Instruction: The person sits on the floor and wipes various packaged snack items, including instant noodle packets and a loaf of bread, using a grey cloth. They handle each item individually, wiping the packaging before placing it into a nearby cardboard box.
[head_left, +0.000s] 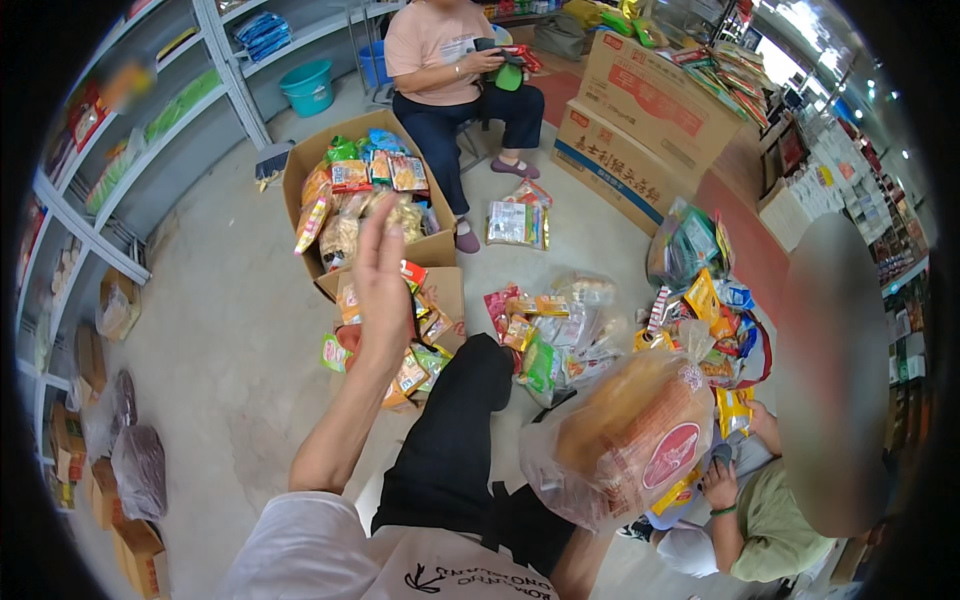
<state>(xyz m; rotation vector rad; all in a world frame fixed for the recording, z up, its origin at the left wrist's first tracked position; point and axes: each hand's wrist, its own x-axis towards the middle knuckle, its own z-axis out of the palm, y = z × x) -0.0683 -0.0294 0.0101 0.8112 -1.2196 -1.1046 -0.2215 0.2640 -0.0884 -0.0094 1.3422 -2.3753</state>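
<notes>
My left hand (384, 281) is raised with its fingers stretched out and nothing in it, in front of an open cardboard box (442, 244) full of bagged snacks. Below it, flat packets lie on a cardboard flap (446, 289). A large clear plastic bag (622, 442) of orange-brown packaged goods stands over my right forearm, beside my black-trousered legs. The bag hides my right hand. On the floor ahead of my knee lie clear bags and small packets (541, 367).
A seated person (442, 60) at the top holds dark and green things. Another person (780, 510) at the right holds a yellow packet (733, 411). Stacked cartons (615, 169), a heap of snack bags (720, 322), metal shelves (150, 157) and a teal bucket (307, 88) stand around.
</notes>
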